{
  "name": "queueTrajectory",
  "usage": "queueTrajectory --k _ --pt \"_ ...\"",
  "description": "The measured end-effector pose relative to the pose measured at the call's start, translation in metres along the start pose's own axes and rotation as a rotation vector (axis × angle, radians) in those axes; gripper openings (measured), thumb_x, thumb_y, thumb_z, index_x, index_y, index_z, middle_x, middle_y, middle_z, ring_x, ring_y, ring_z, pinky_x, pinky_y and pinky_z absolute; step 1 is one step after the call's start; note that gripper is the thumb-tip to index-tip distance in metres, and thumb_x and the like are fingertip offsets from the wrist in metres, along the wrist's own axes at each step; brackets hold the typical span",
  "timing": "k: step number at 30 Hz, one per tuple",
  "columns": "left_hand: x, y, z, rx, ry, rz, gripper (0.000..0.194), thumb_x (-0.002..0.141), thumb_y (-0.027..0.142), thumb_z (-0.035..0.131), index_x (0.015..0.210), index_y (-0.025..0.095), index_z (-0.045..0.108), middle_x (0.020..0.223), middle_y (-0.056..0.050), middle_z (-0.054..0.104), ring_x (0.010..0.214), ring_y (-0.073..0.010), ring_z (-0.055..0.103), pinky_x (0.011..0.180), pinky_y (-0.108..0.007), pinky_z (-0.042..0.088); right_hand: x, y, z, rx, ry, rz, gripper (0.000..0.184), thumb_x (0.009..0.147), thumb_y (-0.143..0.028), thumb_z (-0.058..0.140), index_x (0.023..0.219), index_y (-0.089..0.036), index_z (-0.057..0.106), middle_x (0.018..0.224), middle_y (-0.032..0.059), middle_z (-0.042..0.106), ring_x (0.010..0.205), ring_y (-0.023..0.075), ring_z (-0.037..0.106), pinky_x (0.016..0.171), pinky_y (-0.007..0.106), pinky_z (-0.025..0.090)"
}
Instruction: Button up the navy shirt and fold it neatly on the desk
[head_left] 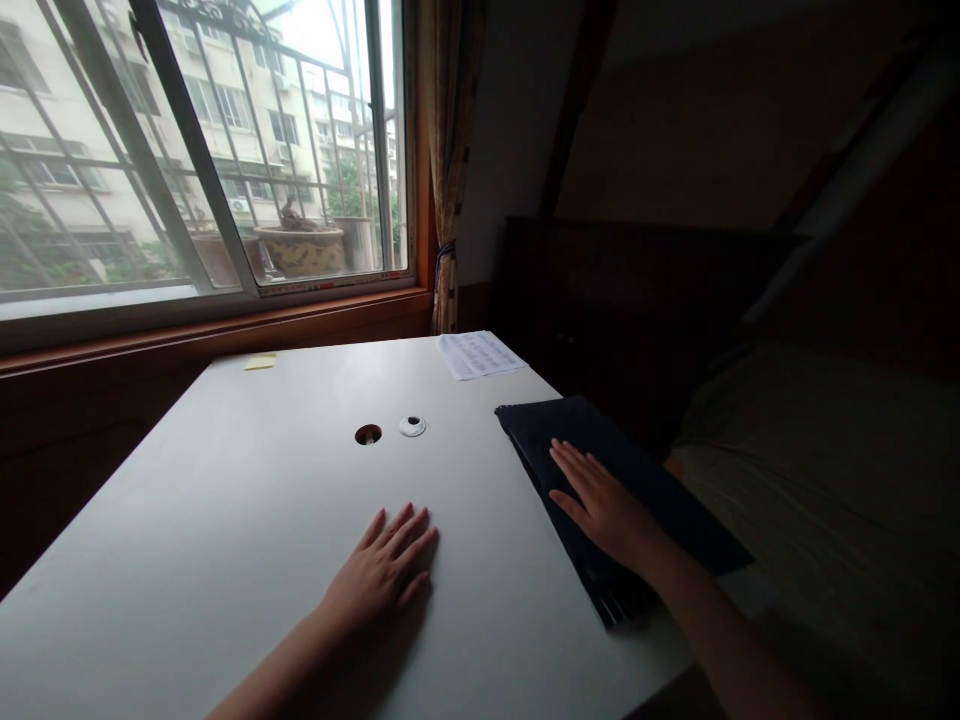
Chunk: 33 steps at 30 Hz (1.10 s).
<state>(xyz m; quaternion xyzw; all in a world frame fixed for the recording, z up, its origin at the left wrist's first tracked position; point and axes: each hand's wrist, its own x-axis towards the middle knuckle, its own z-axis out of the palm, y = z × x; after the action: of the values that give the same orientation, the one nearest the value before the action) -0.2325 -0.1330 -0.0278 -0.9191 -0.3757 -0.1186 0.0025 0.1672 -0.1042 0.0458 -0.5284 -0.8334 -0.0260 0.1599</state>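
Note:
My left hand rests on the white tabletop, fingers spread and nothing in them. To its right, my right hand lies with outstretched fingers on top of a dark navy folder-like item. This flat item looks glossy along its near edge and sits at the table's right side, partly reaching past the edge. Beyond my left hand are a round hole in the tabletop and, beside it, a white round cap with a dark opening.
Printed paper sheets lie at the far right corner, and a yellow sticky note at the far left. A barred window with potted plants outside stands behind the table. A curtain hangs beside it. A bed-like surface is at right.

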Motion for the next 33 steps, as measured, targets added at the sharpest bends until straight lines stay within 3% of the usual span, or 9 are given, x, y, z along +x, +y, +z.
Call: queueTrajectory --k 7,10,13,16,19,21,24,28,33 --pt "0.000 0.000 0.000 0.006 -0.003 0.001 0.057 0.104 0.050 0.036 0.157 0.035 0.021 0.162 -0.001 0.028 0.148 -0.0276 0.029 0.122 -0.054 0.022 0.009 -0.006 0.033 -0.080 -0.117 -0.080 0.067 0.098 -0.060 0.042 0.154 -0.023 0.036 0.160 0.0090 0.034 0.149 0.0301 0.026 0.122 0.056 0.019" --pt "0.000 0.001 -0.001 0.009 -0.012 0.006 0.058 0.104 0.049 0.036 0.157 0.035 0.020 0.163 -0.002 0.027 0.149 -0.0280 0.028 0.122 -0.054 0.022 -0.002 -0.020 0.026 0.014 -0.238 -0.150 0.059 0.099 -0.057 0.043 0.148 -0.025 0.046 0.155 0.0074 0.044 0.146 0.0290 0.034 0.123 0.057 0.016" --pt "0.000 0.001 0.000 0.004 0.006 0.009 0.059 0.104 0.049 0.038 0.157 0.035 0.020 0.162 -0.002 0.027 0.148 -0.0281 0.029 0.122 -0.053 0.021 -0.006 -0.028 0.010 0.201 -0.331 -0.177 0.053 0.101 -0.054 0.043 0.148 -0.031 0.046 0.153 0.0028 0.047 0.141 0.0261 0.042 0.122 0.052 0.025" --pt "0.000 0.001 0.000 0.007 0.000 0.006 0.059 0.104 0.049 0.038 0.158 0.035 0.019 0.162 -0.002 0.027 0.149 -0.0280 0.028 0.122 -0.054 0.021 0.006 -0.024 -0.003 0.319 -0.202 -0.092 0.051 0.103 -0.050 0.039 0.150 -0.032 0.043 0.155 0.0004 0.043 0.143 0.0238 0.040 0.119 0.045 0.033" --pt "0.000 0.000 0.000 0.011 -0.008 0.002 0.059 0.104 0.049 0.037 0.158 0.035 0.019 0.163 -0.002 0.026 0.149 -0.0280 0.028 0.122 -0.054 0.022 0.033 -0.006 -0.003 0.284 0.002 -0.019 0.053 0.103 -0.050 0.034 0.152 -0.029 0.039 0.158 0.0024 0.040 0.145 0.0242 0.036 0.121 0.046 0.030" --pt "0.000 0.000 0.000 0.010 0.001 0.005 0.059 0.104 0.050 0.037 0.158 0.035 0.019 0.162 -0.001 0.027 0.149 -0.0276 0.029 0.123 -0.053 0.021 0.056 0.009 0.005 0.199 0.029 0.040 0.061 0.102 -0.054 0.033 0.156 -0.025 0.031 0.161 0.0065 0.032 0.148 0.0269 0.030 0.122 0.049 0.027" --pt "0.000 0.000 0.000 0.007 0.011 0.005 0.059 0.104 0.049 0.037 0.158 0.035 0.019 0.162 -0.001 0.027 0.148 -0.0272 0.029 0.123 -0.053 0.020 0.084 0.026 0.026 0.065 -0.100 0.117 0.073 0.100 -0.061 0.031 0.158 -0.019 0.023 0.164 0.0122 0.022 0.150 0.0308 0.021 0.122 0.054 0.019" --pt "0.000 0.001 0.000 0.003 0.008 0.004 0.059 0.103 0.050 0.038 0.157 0.035 0.020 0.162 -0.001 0.027 0.148 -0.0278 0.029 0.122 -0.054 0.022 0.096 0.024 0.046 0.062 -0.216 0.060 0.076 0.097 -0.065 0.036 0.156 -0.016 0.031 0.162 0.0148 0.026 0.150 0.0330 0.023 0.121 0.056 0.018" --pt "-0.001 0.000 0.002 0.007 0.018 0.004 0.059 0.103 0.049 0.039 0.158 0.035 0.019 0.162 -0.001 0.027 0.149 -0.0273 0.029 0.123 -0.053 0.022 0.086 0.012 0.039 0.151 -0.306 -0.129 0.068 0.096 -0.066 0.040 0.152 -0.028 0.040 0.157 0.0025 0.039 0.147 0.0244 0.033 0.123 0.044 0.022"
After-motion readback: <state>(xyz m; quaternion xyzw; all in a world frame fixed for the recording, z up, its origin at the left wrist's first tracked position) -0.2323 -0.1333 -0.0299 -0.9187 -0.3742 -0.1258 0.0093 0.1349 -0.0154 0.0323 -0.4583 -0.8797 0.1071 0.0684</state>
